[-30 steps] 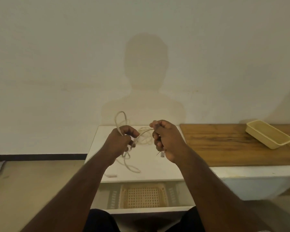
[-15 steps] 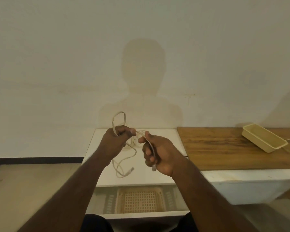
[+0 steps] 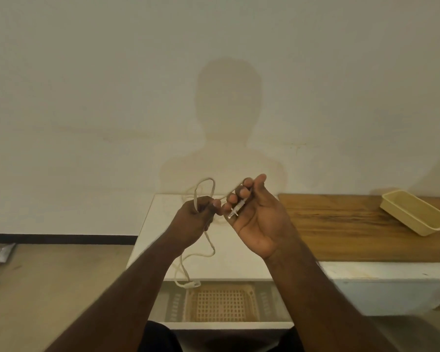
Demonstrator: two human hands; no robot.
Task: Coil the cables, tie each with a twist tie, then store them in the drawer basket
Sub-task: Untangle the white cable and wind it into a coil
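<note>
A: Holding cable [image 3: 208, 246] mid-coil, in the air above the white surface [image 3: 239, 262]. Left hand [image 3: 192, 219] gripping the gathered loop, one loop sticking up over the knuckles. Right hand [image 3: 255, 219] palm-up, fingers curled round the plug end [image 3: 236, 208].

B: Risks?

A: Loose tail hanging from the left hand, far plug [image 3: 192, 284] dangling just past the front edge of the surface, over the open drawer. Could snag on the drawer basket [image 3: 221, 304] mesh or that edge on the next pull and drag the loops out. Only one or two turns caught so far; springy cable, likely to unwind if the left grip slackens.

B: Twist tie?

A: Can't spot one. Needs a free hand to fetch it; letting go early probably undoes the coil.

B: Surroundings?

A: Drawer pulled out below the surface, basket inside looks to hold nothing yet. Wooden top [image 3: 353, 229] adjoining on the right, beige tray [image 3: 417, 215] at its far right corner, thin cord beside it. Plain pale wall [image 3: 87, 97] behind, carrying the person's shadow. Floor [image 3: 48, 288] on the left, something grey and flat at its edge.
</note>
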